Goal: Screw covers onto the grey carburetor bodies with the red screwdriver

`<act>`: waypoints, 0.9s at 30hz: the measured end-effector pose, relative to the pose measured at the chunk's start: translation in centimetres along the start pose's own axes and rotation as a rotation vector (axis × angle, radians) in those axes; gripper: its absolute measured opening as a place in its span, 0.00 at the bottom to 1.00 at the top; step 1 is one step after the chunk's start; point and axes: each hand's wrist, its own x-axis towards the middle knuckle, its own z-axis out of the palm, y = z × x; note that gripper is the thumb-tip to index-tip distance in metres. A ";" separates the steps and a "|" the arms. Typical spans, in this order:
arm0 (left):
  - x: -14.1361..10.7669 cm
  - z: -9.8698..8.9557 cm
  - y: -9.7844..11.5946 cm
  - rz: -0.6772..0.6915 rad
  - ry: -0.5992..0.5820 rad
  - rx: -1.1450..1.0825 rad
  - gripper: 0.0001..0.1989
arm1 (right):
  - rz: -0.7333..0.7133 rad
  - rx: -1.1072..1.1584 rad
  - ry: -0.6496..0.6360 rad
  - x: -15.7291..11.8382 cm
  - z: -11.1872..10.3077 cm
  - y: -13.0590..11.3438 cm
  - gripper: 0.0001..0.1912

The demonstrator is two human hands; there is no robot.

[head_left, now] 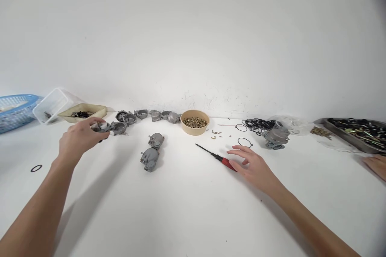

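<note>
My left hand [77, 136] is closed round a small grey metal carburetor part [101, 127], partly covered by my fingers, at the left above the table. Just right of it lies a row of open grey carburetor bowls [130, 118]. Two grey carburetors [150, 157] lie nearer the middle. My right hand [251, 166] has its fingers spread apart, with the thumb beside the red handle of a screwdriver [225, 162]. The screwdriver rests on the table, its black shaft pointing up and left. Beyond that hand lies a thin black rubber ring [245, 142].
A round tan tub [194, 130] of brass screws stands near the wall, loose screws [215, 132] beside it. Black rings [259, 124], another carburetor [276, 136] and a metal tray [356, 132] are rightward. A blue basket [18, 116] stands left. Another person's hand [376, 164] shows far right.
</note>
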 end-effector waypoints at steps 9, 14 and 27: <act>-10.8 2.1 10.3 0.818 -0.105 -0.734 0.16 | -0.076 0.036 -0.068 -0.3 0.1 -0.3 0.17; -14.9 5.3 12.4 1.010 -0.415 -0.765 0.18 | -0.144 -0.012 -0.099 -0.4 0.0 -0.5 0.15; -16.0 7.8 13.0 1.012 -0.547 -0.873 0.20 | -0.172 -0.068 -0.135 -0.4 -0.3 -1.1 0.15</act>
